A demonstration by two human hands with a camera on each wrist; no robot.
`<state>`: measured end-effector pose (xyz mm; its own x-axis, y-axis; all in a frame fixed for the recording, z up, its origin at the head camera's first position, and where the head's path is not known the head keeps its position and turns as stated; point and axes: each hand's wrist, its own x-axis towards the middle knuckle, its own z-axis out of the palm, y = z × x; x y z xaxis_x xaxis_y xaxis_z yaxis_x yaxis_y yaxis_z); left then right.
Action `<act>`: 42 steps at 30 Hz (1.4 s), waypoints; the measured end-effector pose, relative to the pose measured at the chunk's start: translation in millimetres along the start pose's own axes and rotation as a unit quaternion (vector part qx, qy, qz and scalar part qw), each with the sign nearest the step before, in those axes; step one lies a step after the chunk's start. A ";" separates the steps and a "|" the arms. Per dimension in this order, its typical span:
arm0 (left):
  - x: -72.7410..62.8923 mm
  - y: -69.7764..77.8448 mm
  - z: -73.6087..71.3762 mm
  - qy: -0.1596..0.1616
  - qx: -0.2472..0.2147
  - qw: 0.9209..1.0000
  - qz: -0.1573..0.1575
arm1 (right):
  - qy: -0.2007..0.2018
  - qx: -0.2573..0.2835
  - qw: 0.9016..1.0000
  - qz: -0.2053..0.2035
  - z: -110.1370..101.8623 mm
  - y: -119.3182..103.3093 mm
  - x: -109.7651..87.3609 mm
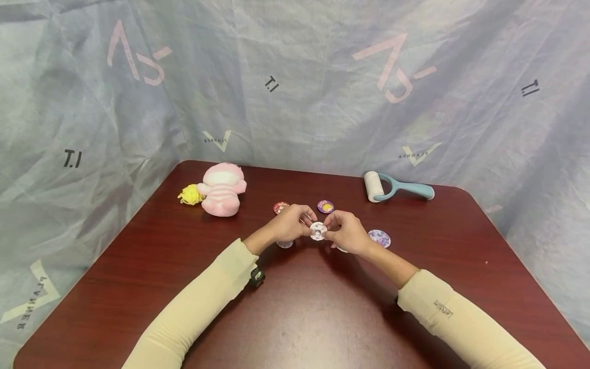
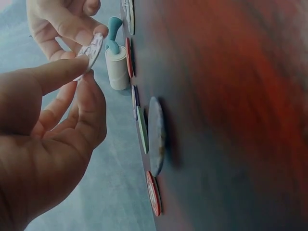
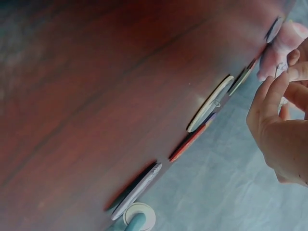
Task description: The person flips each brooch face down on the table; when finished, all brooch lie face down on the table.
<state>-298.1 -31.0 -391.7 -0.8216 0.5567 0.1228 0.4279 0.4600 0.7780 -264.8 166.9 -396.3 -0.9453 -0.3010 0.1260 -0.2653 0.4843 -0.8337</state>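
A small white round badge (image 1: 318, 231) with a printed figure is held up above the table between both hands. My left hand (image 1: 290, 224) pinches its left edge, and my right hand (image 1: 349, 230) grips the opposite edge. In the left wrist view the badge (image 2: 92, 54) is tilted, with a thumb and fingers at its rim. Around the hands lie a red badge (image 1: 280, 206), a purple badge (image 1: 325, 206) and a lavender badge (image 1: 380, 238). A greyish badge (image 1: 285, 244) and a white badge (image 1: 342, 249) are partly covered by the hands.
A pink plush toy (image 1: 223, 189) and a yellow crinkled ball (image 1: 190, 195) sit at the back left of the brown table (image 1: 295, 318). At the back right lies a lint roller (image 1: 398, 187) with a blue handle. A grey printed cloth (image 1: 295, 92) hangs behind.
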 end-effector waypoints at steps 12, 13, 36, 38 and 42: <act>-3.4 -0.2 -1.0 0.010 -0.004 1.000 0.021 | -0.013 0.015 1.000 -0.020 -1.3 1.7 0.1; -3.7 -0.2 -1.3 0.011 -0.009 1.000 0.020 | -0.010 0.019 1.000 -0.022 -1.3 1.5 0.4; -5.3 -8.2 -1.0 0.017 -0.084 0.996 0.020 | -0.030 0.047 0.998 0.011 -7.2 -2.4 -3.4; -5.4 -7.5 -1.3 0.017 -0.085 0.996 0.022 | -0.026 0.047 0.998 0.017 -6.7 -2.2 -3.3; -5.3 -7.3 -1.1 0.018 -0.076 0.997 0.027 | -0.019 0.045 0.998 0.036 -6.7 -2.6 -3.8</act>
<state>-297.3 -38.1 -397.4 -0.8133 0.5509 0.1874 0.4120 0.3176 0.8540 -261.8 172.3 -390.9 -0.9529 -0.3001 0.0438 -0.1764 0.4309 -0.8850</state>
